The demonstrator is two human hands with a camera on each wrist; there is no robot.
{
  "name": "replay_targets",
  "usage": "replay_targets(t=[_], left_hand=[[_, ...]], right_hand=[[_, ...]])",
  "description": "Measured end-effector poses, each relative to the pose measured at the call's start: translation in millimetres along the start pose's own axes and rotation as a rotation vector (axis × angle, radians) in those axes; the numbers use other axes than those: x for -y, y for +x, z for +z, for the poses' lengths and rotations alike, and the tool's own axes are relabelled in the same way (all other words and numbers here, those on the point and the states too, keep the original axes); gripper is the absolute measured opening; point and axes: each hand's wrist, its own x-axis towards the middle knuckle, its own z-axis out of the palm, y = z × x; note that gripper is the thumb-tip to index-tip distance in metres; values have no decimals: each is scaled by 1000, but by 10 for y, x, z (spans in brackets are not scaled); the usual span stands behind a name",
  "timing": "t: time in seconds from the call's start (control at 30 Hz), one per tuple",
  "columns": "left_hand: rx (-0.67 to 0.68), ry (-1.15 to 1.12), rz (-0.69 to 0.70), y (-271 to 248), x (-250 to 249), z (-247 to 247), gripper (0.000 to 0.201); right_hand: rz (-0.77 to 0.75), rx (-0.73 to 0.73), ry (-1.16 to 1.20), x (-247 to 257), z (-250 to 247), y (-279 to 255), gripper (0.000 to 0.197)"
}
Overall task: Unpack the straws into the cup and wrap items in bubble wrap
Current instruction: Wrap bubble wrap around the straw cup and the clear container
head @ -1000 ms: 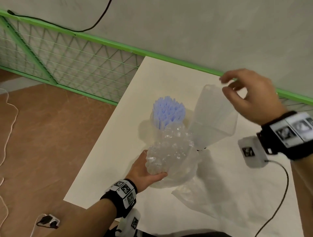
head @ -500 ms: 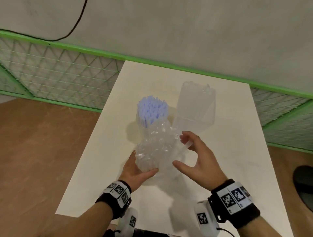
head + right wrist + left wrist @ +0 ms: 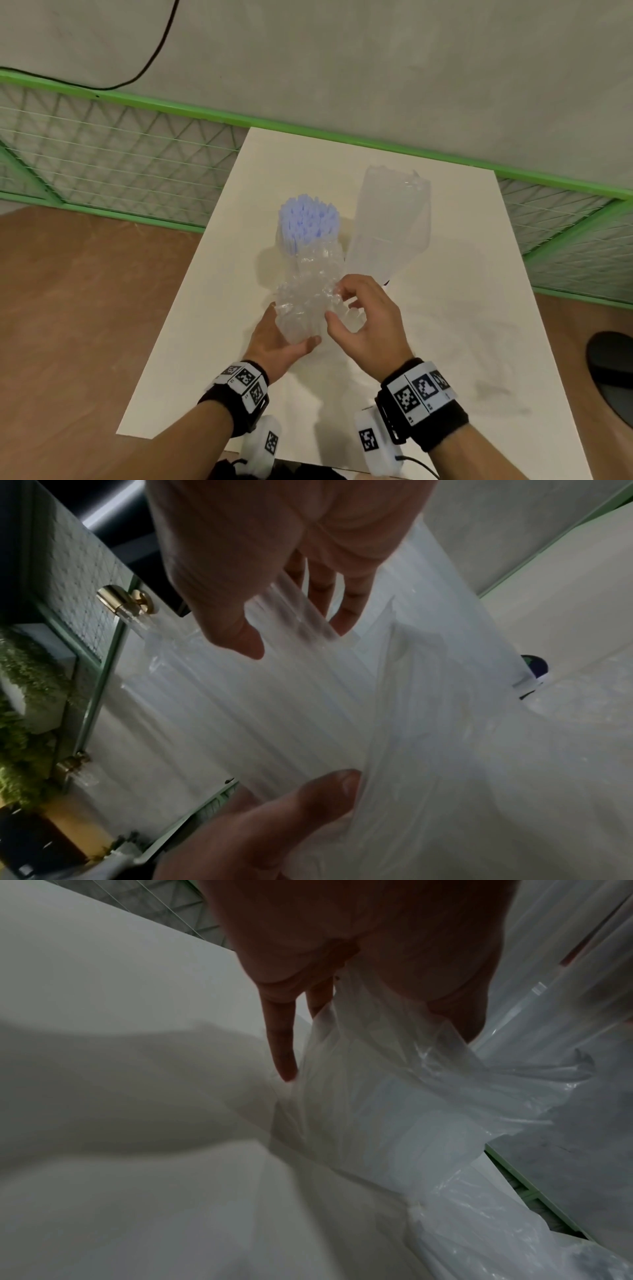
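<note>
A cup of blue straws [image 3: 308,219] stands on the white table [image 3: 445,342], swathed in bubble wrap [image 3: 308,281]. My left hand [image 3: 294,337] grips the wrapped cup low at its base, thumb in front and fingers behind; the left wrist view shows the left hand [image 3: 369,1031] round crinkled film. My right hand [image 3: 337,305] curls onto the wrap beside it, film between thumb and fingers, as the right wrist view of that hand [image 3: 294,712] confirms. A loose flap of wrap [image 3: 390,226] stands up free to the right of the straws. The cup itself is hidden.
A green mesh fence [image 3: 120,154] runs behind the table and along its right side. A black cable [image 3: 154,61] hangs on the grey wall. On the floor at the right lies a dark round object [image 3: 609,370]. Brown floor lies left of the table.
My right hand let go of the raised flap and came down to the wrap near the cup's base. The flap now stands by itself. My left hand kept its grip.
</note>
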Motion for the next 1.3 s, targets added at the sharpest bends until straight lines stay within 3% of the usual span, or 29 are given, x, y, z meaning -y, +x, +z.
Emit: replay_targets(t=[0.2, 0.33, 0.43, 0.77, 0.97, 1.3], left_hand=[[-7, 9, 20, -29, -30, 4, 83], [-25, 25, 25, -20, -29, -4, 81], [-40, 27, 12, 0, -6, -11, 77], [-63, 91, -5, 21, 57, -23, 78], [-70, 108, 9, 38, 85, -29, 72], [-70, 83, -22, 20, 65, -23, 73]], right_hand=[[42, 33, 18, 94, 35, -21, 54], [-18, -34, -15, 90, 108, -12, 28], [-37, -55, -15, 93, 134, -35, 21], [101, -58, 45, 53, 131, -46, 12], [-57, -111, -63, 19, 157, -55, 11], [-36, -219, -75, 113, -101, 75, 14]])
